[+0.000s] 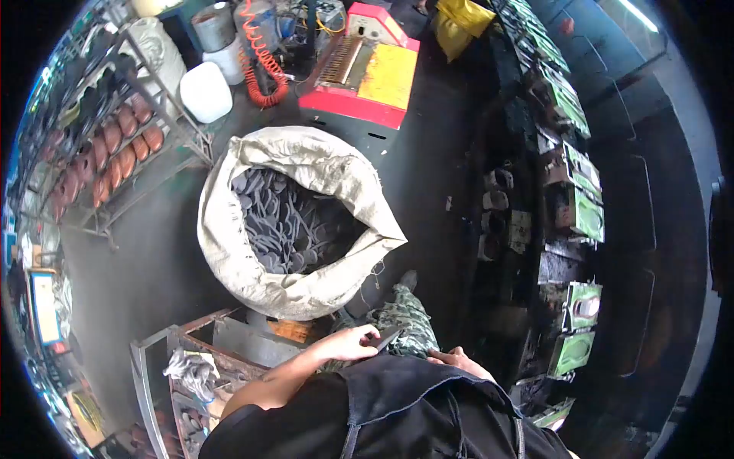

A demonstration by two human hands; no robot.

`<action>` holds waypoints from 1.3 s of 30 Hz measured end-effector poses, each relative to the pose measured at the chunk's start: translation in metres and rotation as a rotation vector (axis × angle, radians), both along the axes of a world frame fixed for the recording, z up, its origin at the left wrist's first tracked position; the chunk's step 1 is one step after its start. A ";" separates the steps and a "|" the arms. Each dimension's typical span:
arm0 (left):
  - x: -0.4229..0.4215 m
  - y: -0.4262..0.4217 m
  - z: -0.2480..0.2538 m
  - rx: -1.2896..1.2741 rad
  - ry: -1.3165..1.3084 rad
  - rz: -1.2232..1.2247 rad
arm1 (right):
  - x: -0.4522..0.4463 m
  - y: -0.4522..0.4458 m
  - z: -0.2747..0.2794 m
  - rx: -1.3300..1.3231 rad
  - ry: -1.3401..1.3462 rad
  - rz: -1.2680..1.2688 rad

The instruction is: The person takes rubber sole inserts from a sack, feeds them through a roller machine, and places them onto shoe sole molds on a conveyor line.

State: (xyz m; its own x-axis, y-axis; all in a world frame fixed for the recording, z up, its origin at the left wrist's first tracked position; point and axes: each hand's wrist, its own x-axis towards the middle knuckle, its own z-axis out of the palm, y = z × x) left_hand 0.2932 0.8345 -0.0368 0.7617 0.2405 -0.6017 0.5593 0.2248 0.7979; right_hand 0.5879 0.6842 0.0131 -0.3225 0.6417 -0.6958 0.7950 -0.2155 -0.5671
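My left hand [350, 343] is closed, its thumb and fingers pinching a flat dark grey piece [387, 336] above my lap. Over the camouflage trousers [409, 320], my right hand [462, 362] has its fingers curled in. The dark garment partly covers that hand, and what it grips cannot be made out. In front of me stands a large whitish woven sack [306, 298] with its rim rolled open. Many grey curved strips and flat pieces [275, 222] lie inside it.
At left is a metal rack [180, 138] with brown shoe-shaped pieces [115, 149]. Beyond the sack stands a red and yellow machine [386, 73], near a coiled orange hose [264, 84]. Green-edged moulds [587, 214] line the right. A metal frame [157, 382] stands by my left arm.
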 end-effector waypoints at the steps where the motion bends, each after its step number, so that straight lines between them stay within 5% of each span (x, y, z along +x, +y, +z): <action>1: 0.006 0.004 -0.001 0.001 0.023 -0.024 | 0.004 0.000 0.003 0.062 0.054 0.095; 2: 0.013 0.010 -0.002 0.009 0.055 -0.038 | 0.007 -0.012 -0.021 -0.111 -0.038 -0.152; 5: 0.033 0.032 -0.009 0.115 0.072 -0.034 | 0.008 0.036 0.032 -0.264 -0.110 -0.339; 7: 0.048 0.071 -0.009 0.114 -0.006 0.160 | 0.033 0.096 0.055 -0.461 0.031 -0.357; 9: 0.069 0.116 -0.006 0.082 -0.051 0.345 | 0.072 0.126 0.039 -0.464 0.486 -0.607; 15: 0.139 0.224 -0.053 0.331 0.087 0.767 | 0.194 0.248 0.008 -0.395 0.164 -0.243; 17: 0.174 0.272 -0.043 0.306 0.237 0.902 | 0.243 0.320 0.025 -0.385 0.256 -0.181; 19: 0.203 0.309 -0.057 0.222 0.087 1.155 | 0.306 0.365 -0.015 -0.678 0.506 -0.109; 21: 0.232 0.339 -0.043 0.291 0.034 1.286 | 0.343 0.415 -0.015 -0.667 0.610 -0.114; 27: 0.260 0.429 -0.019 0.308 0.134 1.542 | 0.319 0.666 0.010 -0.074 0.362 0.008; 29: 0.255 0.464 -0.036 0.433 0.176 1.619 | 0.284 0.742 -0.025 0.207 0.335 0.085; 33: 0.235 0.559 -0.068 0.691 0.767 1.450 | 0.183 0.873 -0.061 0.608 0.002 0.353; 35: 0.236 0.606 -0.057 0.556 0.891 1.468 | 0.143 0.925 -0.080 0.586 -0.082 0.468; 37: 0.241 0.655 -0.035 0.457 1.018 1.498 | 0.108 0.971 -0.125 0.839 -0.168 0.619; 39: 0.231 0.695 -0.059 0.517 1.156 1.458 | 0.075 0.996 -0.125 0.769 -0.147 0.574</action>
State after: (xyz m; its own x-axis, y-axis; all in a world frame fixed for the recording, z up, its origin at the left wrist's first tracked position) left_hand 0.5245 1.5295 -0.0955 -0.8140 0.5178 -0.2631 0.4121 0.8341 0.3666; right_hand 0.6627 1.6806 -0.1121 -0.6716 0.7103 -0.2108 0.7379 0.6153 -0.2773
